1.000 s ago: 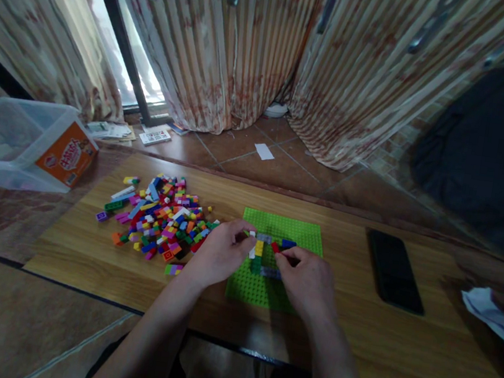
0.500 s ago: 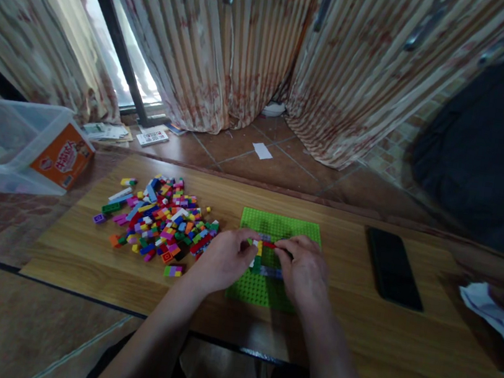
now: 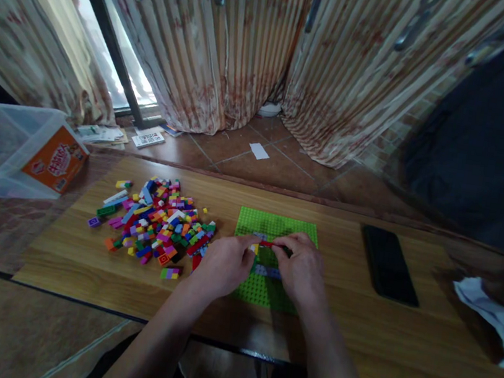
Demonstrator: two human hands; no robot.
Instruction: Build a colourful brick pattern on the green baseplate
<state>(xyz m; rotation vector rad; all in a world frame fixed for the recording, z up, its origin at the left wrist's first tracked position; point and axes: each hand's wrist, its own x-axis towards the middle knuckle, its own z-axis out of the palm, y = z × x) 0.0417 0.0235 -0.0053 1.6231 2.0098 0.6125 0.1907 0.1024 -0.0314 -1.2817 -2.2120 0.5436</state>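
**Narrow red plastic brick [image 3: 267, 243]**

It is pinched by the right hand [image 3: 301, 265] over the flat green studded plastic baseplate [image 3: 249, 293] — seemingly for fine control. The left hand [image 3: 228, 263] is curled at the brick's left end; its grip cannot be told.

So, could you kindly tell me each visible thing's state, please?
Red brick: held
Right hand: pinching its right end
Left hand: curled by its left end
Green baseplate: flat, partly built up
Loose bricks: heaped
Phone: flat, dark
Clear bin: open
Curtains: parted at left
White sheet: crumpled
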